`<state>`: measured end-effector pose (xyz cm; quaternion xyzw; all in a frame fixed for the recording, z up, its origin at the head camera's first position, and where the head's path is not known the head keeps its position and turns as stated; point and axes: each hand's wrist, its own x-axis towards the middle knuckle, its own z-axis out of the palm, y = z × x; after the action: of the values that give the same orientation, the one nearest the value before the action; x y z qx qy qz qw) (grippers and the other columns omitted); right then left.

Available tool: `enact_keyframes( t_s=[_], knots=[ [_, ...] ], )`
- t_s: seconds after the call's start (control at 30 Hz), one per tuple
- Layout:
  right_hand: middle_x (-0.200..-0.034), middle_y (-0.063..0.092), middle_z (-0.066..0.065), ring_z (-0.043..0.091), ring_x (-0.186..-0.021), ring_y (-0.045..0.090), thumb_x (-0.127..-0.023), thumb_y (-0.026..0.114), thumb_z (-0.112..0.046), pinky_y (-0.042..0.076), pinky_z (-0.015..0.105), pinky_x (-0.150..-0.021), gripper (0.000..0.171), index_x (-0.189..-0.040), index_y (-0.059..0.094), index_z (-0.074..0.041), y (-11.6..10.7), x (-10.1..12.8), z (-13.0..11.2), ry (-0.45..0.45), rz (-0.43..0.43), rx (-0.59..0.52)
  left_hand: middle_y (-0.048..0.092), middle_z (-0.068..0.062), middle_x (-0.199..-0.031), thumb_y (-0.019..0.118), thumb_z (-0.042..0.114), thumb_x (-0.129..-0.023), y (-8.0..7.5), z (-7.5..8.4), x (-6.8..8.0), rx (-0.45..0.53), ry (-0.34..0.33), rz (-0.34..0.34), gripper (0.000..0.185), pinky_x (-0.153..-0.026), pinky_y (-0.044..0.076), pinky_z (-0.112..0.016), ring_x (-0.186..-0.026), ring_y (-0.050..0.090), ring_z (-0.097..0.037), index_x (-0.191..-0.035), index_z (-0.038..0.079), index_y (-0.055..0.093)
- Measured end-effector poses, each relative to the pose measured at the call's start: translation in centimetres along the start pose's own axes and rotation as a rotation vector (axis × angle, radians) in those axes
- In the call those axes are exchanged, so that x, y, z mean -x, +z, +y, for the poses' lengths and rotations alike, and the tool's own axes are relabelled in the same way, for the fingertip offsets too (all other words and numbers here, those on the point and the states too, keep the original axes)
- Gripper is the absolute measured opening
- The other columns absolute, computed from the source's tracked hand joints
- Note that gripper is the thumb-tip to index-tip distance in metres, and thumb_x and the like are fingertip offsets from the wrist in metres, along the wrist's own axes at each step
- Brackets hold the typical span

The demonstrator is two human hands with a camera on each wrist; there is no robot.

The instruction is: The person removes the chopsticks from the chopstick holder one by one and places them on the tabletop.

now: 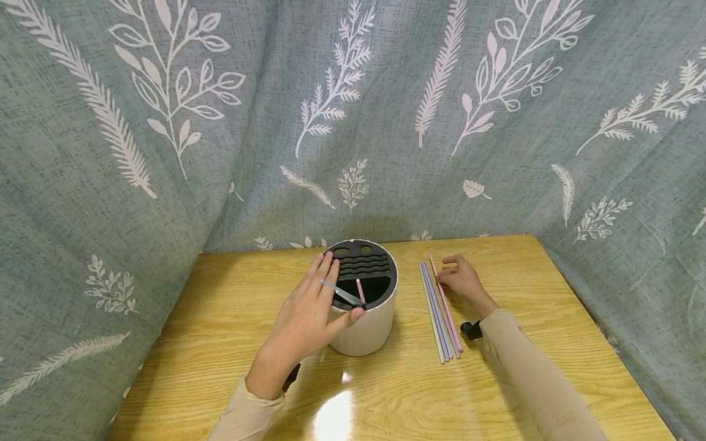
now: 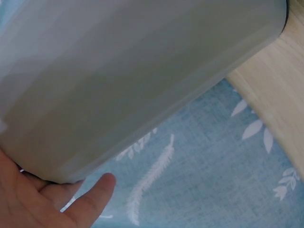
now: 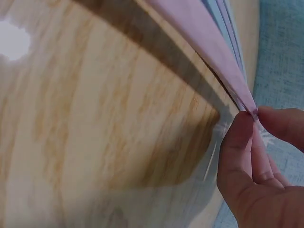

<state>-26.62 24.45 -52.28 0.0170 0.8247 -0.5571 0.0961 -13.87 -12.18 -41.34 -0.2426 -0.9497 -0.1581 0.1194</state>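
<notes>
Sticks (image 1: 438, 312) pink, lilac; container (image 1: 364, 334) whitish, top insert (image 1: 361, 271) black; curtain (image 1: 386, 190) blue-grey (leaf print white).

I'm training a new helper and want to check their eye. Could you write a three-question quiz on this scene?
1. Which hand pinches a pink stick?

2. True or false: the white cylindrical holder lies on its side.

3. In the head view, where on the wooden table do the loose sticks lie?
A) Left of the holder
B) Right of the holder
C) Behind the holder

Key:
1. The right hand.
2. False; it stands upright.
3. B.
</notes>
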Motion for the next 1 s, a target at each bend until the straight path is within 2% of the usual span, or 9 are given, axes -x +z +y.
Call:
enact_keyframes(
  t_s=[0.4, 0.53, 0.63, 0.73, 0.9, 1.0],
  knots=[
    [-0.121, 0.06, 0.032, 0.039, -0.105, 0.065, -0.099, 0.059, 0.001, 0.058, 0.039, -0.083, 0.049, -0.142, 0.039, 0.011, -0.1, 0.2, 0.1, 0.005, 0.013, -0.002, 0.011, -0.015, -0.166, 0.041, 0.073, -0.095, 0.0, 0.1, 0.0, -0.002, 0.003, 0.009, 0.099, -0.118, 0.024, -0.044, -0.152, -0.002, -0.019, -0.158, -0.001, 0.021],
    [-0.118, 0.063, 0.03, 0.039, -0.102, 0.066, -0.099, 0.061, 0.0, 0.057, 0.043, -0.084, 0.049, -0.142, 0.04, 0.01, -0.1, 0.8, -0.4, -0.04, 0.039, -0.015, 0.012, -0.015, -0.166, 0.041, 0.073, -0.095, 0.0, 0.1, 0.0, -0.009, 0.007, 0.008, 0.099, -0.118, 0.024, -0.044, -0.152, -0.002, -0.02, -0.158, -0.001, 0.021],
    [-0.117, 0.063, 0.03, 0.041, -0.102, 0.065, -0.098, 0.062, -0.001, 0.056, 0.046, -0.086, 0.048, -0.141, 0.042, 0.009, 0.1, 1.8, -1.9, -0.126, 0.063, -0.06, 0.013, -0.016, -0.165, 0.041, 0.073, -0.095, 0.1, 0.1, 0.0, -0.014, 0.011, 0.014, 0.099, -0.117, 0.025, -0.045, -0.152, -0.002, -0.02, -0.158, -0.001, 0.022],
    [-0.116, 0.063, 0.031, 0.041, -0.102, 0.064, -0.097, 0.065, -0.002, 0.056, 0.043, -0.087, 0.047, -0.14, 0.047, 0.005, 0.8, 3.6, -4.5, -0.245, 0.085, -0.12, 0.013, -0.016, -0.165, 0.04, 0.074, -0.095, 0.1, 0.1, 0.0, -0.018, 0.011, 0.02, 0.099, -0.117, 0.026, -0.045, -0.152, -0.001, -0.02, -0.158, -0.001, 0.022],
    [-0.109, 0.066, 0.031, 0.022, -0.094, 0.069, -0.094, 0.067, 0.004, 0.057, 0.031, -0.082, 0.042, -0.133, 0.053, 0.005, 2.6, 7.7, -9.8, -0.496, 0.097, -0.186, 0.013, -0.016, -0.165, 0.041, 0.073, -0.095, 0.1, 0.1, 0.1, -0.019, 0.015, 0.025, 0.099, -0.117, 0.026, -0.045, -0.152, -0.001, -0.02, -0.158, -0.001, 0.022],
    [-0.104, 0.067, 0.029, 0.016, -0.093, 0.068, -0.091, 0.066, 0.011, 0.056, 0.028, -0.083, 0.041, -0.13, 0.053, 0.008, 4.0, 9.7, -12.0, -0.645, 0.037, -0.253, 0.013, -0.016, -0.165, 0.041, 0.073, -0.095, 0.1, 0.1, 0.1, -0.015, 0.013, 0.027, 0.099, -0.117, 0.026, -0.044, -0.152, -0.001, -0.02, -0.158, -0.001, 0.022]
  ],
)
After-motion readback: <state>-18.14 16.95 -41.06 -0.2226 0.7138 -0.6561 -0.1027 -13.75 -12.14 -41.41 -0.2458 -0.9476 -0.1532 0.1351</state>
